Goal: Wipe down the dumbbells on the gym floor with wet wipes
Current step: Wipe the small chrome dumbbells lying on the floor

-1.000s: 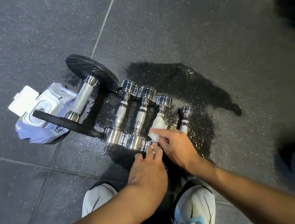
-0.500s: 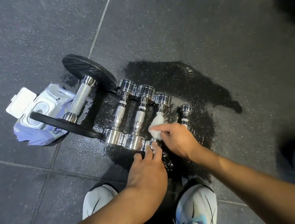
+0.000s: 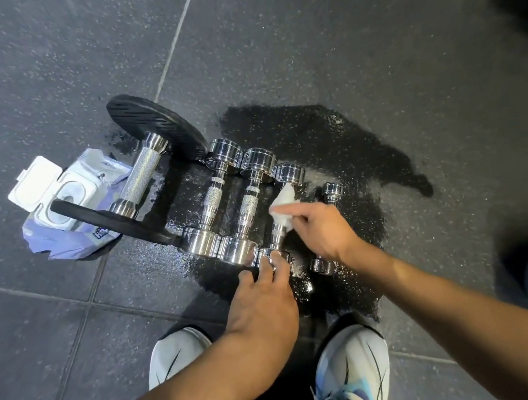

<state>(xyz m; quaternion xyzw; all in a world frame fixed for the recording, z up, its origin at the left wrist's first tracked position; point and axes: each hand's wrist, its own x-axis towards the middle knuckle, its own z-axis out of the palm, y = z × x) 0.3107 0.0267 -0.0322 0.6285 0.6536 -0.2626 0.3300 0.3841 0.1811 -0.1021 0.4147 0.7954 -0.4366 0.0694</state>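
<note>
1. At the far left, the soft purple pack of wet wipes (image 3: 63,239) lay with its white flip lid open, just behind the near plate of the large dumbbell with black plates and a knurled steel handle (image 3: 142,184).
2. The two bigger chrome dumbbells (image 3: 213,202) lay side by side next. They gleamed, but I could not tell whether you had wiped them.
3. Your left hand (image 3: 264,301) pressed straight fingertips on the near head of the third chrome dumbbell (image 3: 289,172), gripping nothing.
4. Your right hand (image 3: 322,229) pinched the crumpled white wet wipe (image 3: 285,207) against that dumbbell's handle, so you were probably mid-task.
5. The smallest chrome dumbbell (image 3: 332,190) lay just beside it, partly under your right hand, and probably remained to be done.
6. The dark grey speckled rubber floor tiles (image 3: 44,76) carried a wet black patch (image 3: 314,135) beneath the row. Your white shoes (image 3: 351,374) stood at its near edge.
</note>
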